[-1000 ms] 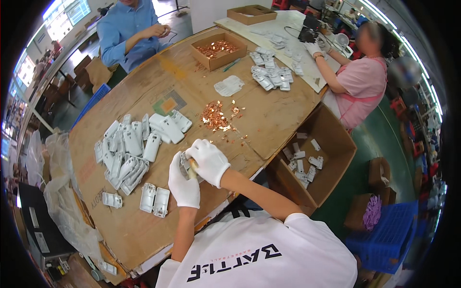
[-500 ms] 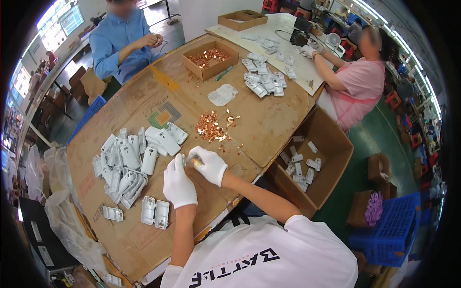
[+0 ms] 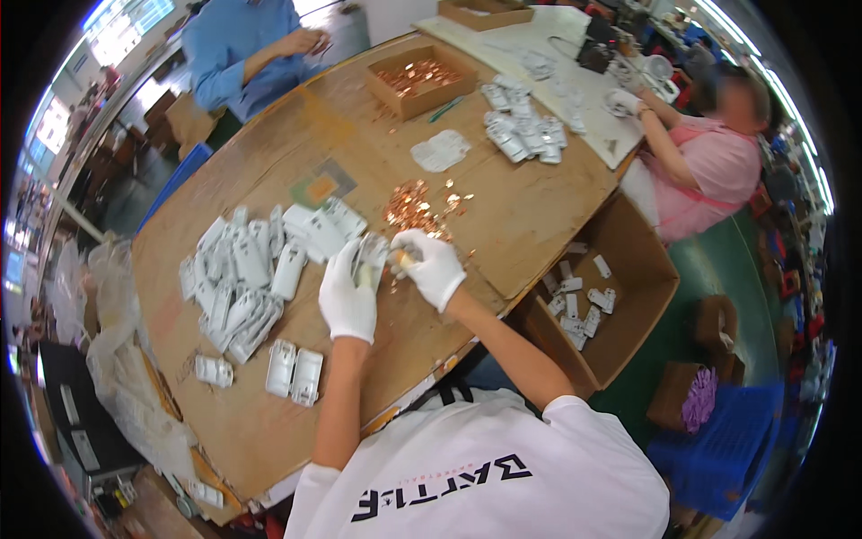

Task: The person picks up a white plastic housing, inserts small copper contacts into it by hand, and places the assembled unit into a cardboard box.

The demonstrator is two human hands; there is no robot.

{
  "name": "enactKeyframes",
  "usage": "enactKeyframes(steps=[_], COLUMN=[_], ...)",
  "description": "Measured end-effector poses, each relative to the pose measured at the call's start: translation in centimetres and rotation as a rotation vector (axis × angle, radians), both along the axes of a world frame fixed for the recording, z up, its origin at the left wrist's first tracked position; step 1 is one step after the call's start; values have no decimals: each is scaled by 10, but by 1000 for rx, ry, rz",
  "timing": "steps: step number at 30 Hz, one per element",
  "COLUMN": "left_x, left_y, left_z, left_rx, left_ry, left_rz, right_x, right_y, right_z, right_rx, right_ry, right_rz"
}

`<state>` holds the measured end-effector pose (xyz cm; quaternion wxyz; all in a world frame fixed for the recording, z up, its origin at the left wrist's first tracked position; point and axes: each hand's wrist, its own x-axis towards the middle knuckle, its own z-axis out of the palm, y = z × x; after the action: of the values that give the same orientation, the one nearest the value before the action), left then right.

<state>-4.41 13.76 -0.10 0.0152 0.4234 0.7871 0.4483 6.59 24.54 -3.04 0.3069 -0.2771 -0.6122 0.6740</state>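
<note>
My left hand (image 3: 348, 296), in a white glove, is closed around a white plastic casing (image 3: 372, 251) whose open side faces up. Close by on the right is my right hand (image 3: 433, 269), gloved too, its fingertips pinched together beside the casing; whatever sits in that pinch is too small to make out. Just beyond both hands a heap of small copper-coloured metal pieces (image 3: 411, 205) lies on the cardboard-covered table (image 3: 260, 431). A big pile of white casings (image 3: 235, 269) spreads to the left. Nearer me lie two open casing halves (image 3: 294, 371) and a single one (image 3: 214, 370).
A cardboard box (image 3: 620, 310) at the table's right edge holds several white parts. A shallow box (image 3: 422, 79) of copper pieces stands at the far side, near a crumpled white paper (image 3: 440, 151) and more casings (image 3: 523, 126). Co-workers in blue (image 3: 242, 49) and pink (image 3: 709, 162) sit across.
The view has shifted slightly. My hands have moved a little apart, and the casing in my left hand now shows more clearly. The pinched right hand stays beside it.
</note>
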Motion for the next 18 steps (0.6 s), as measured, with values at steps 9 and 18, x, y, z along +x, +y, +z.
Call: enactKeyframes(steps=[9, 18], left_x=[7, 21], left_y=[-19, -23], left_z=[-7, -3], left_rx=[71, 157], left_ry=[-434, -344], left_rz=[-18, -45], right_x=[-6, -7], right_y=[-24, -50], right_z=[35, 46], right_rx=[743, 940], right_ry=[-144, -296], right_rz=[-133, -181])
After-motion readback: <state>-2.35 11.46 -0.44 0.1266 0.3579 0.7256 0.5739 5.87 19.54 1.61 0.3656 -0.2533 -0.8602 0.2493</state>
